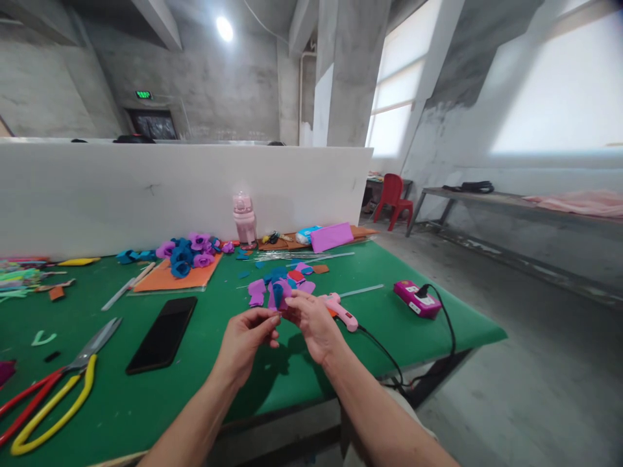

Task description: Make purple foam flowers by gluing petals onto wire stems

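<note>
My left hand (246, 340) and my right hand (314, 324) meet above the green table (195, 389), fingertips pinched together on a small purple and blue felt flower (278, 295). Just behind the flower lie loose purple, blue and red felt pieces (292, 275). A pink glue gun (341, 311) lies right beside my right hand, its black cord running off the table's edge.
A black phone (163, 334) and scissors with red and yellow handles (53, 392) lie to the left. Finished purple and blue flowers (187, 251) sit on orange felt. A pink bottle (244, 219), a pink power box (417, 298), a white partition (146, 188) and a red chair (394, 201) are farther off.
</note>
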The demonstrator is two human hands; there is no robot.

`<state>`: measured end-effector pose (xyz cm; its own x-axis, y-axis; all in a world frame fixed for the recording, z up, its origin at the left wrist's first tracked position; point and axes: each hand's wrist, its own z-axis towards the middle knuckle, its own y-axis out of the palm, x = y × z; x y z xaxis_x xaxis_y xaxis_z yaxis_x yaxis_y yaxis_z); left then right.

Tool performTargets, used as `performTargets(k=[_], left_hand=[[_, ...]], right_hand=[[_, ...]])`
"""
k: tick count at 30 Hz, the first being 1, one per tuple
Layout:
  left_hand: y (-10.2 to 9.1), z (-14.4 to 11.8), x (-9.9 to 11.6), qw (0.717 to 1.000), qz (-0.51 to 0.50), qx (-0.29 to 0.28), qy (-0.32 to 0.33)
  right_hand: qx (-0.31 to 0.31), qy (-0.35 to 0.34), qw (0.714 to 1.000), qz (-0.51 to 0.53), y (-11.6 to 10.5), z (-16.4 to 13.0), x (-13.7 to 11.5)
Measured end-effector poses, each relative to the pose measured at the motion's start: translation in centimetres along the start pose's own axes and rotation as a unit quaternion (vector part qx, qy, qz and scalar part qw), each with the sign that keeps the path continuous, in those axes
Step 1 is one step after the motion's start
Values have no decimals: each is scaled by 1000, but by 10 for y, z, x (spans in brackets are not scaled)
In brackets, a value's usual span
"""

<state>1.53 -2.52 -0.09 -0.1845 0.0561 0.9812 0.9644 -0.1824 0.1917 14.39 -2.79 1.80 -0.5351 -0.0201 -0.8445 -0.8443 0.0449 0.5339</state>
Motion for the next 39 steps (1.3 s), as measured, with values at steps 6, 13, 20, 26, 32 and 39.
performTargets(k=[6, 13, 20, 26, 32, 39], left_hand=[[0, 0, 2, 1000, 1, 19, 0], [1, 0, 1, 1000, -3, 17, 3], [1, -1, -1, 1000, -17, 17, -2], [0, 2, -2, 999, -43, 19, -3], [5, -1, -2, 998, -56, 34, 0], [-1, -3, 8, 1000, 5, 19, 11]], right_hand=[[-33, 0, 999, -5, 2, -1, 2], [1, -10, 1000, -8, 2, 3, 6], [2, 15, 1000, 2, 3, 1, 4], [-42, -16, 999, 4, 4, 1, 12], [-40, -40, 998, 15, 7, 0, 20], [-22, -36, 998, 38, 5, 1, 18]])
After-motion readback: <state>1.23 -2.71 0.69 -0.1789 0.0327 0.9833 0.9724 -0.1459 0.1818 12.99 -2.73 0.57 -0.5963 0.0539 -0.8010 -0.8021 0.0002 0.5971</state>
